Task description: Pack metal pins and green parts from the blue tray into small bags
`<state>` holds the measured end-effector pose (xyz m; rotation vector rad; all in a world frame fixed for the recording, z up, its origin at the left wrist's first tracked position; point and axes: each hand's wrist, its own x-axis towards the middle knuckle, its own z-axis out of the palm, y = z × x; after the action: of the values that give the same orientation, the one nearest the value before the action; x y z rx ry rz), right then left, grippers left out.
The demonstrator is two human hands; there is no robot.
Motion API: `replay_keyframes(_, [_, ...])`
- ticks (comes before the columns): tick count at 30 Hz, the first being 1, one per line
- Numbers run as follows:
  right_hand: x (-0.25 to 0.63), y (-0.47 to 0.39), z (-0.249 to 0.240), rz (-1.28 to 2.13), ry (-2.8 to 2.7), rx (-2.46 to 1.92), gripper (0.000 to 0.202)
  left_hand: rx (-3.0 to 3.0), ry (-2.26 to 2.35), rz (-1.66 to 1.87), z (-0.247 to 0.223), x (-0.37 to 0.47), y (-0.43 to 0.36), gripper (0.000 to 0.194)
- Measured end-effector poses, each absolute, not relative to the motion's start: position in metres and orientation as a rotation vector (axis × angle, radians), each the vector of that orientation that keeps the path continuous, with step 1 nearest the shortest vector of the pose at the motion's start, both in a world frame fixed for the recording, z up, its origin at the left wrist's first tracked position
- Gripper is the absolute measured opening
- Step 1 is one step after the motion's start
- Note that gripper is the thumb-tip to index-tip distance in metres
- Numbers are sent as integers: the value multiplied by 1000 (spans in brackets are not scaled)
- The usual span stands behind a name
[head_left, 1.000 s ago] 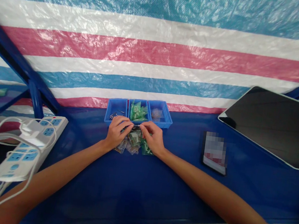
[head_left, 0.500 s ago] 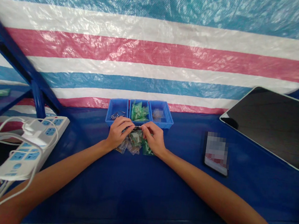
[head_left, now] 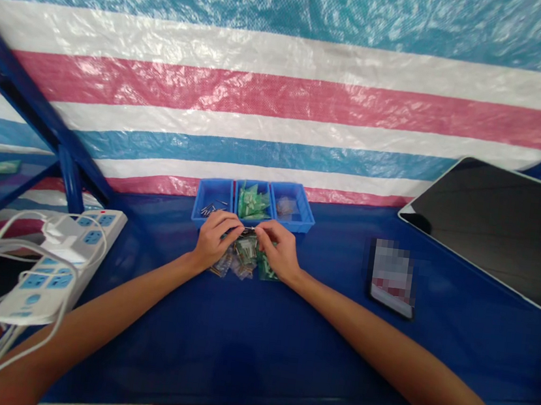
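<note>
The slim piece [head_left: 249,229] was up in the hands just in front of the middle tray [head_left: 253,182], and it had not been let go. The fingers of the left hand [head_left: 215,242] pinched its left end and those of the right hand [head_left: 282,250] its right end (whether it was one part or two meeting, I could not tell). I judged the handling to be partway through, with setting the piece down still left.

Loose dark pieces [head_left: 209,210] lay in the left tray [head_left: 215,189], beside the middle tray, which held green packets [head_left: 253,202]. Clear packets [head_left: 287,208] sat in the right tray [head_left: 303,218], on its other side. In front of the middle tray, under and between the hands, clear bags [head_left: 243,268] and a green bag [head_left: 268,269] rested on the tabletop [head_left: 235,329].

Against the earlier frames, little differed: the whole view had shifted slightly, while the grasp and the hands' position relative to the middle tray looked practically the same.
</note>
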<state>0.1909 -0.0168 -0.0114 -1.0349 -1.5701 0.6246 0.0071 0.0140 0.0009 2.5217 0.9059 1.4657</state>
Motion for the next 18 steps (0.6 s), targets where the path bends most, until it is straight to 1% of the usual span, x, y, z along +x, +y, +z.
replay_keyframes(8, [192, -18, -8, 572, -1615, -1043, 34, 2514, 901, 1478, 1, 8, 13, 14])
replay_keyframes(13, [190, -17, -12, 656, -1540, -1029, 26, 2509, 871, 1467, -2, 7, 14, 13])
replay_keyframes(18, [190, -17, -14, 672, -1526, -1029, 24, 2499, 867, 1457, -3, 7, 16, 12])
